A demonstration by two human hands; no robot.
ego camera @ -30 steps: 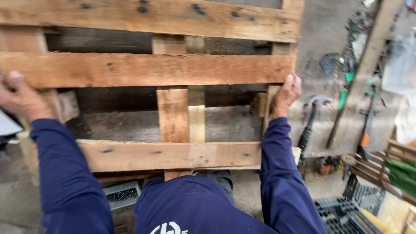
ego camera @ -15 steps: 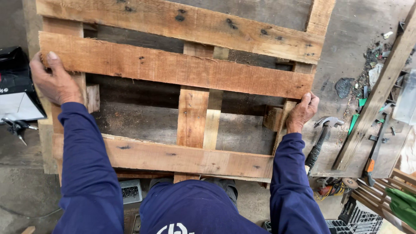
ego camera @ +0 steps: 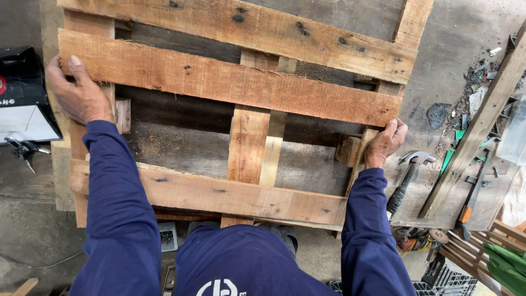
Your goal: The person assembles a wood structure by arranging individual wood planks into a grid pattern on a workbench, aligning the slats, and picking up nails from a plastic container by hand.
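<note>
Concrete floor (ego camera: 27, 241) lies beneath a wooden pallet (ego camera: 230, 93). Both hands clamp its side edges, left hand (ego camera: 79, 93), right hand (ego camera: 385, 142). It looks heavy, stiff and splintery.

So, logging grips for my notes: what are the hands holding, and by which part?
A wooden pallet: left hand grips its left edge, right hand its right side stringer.
</note>
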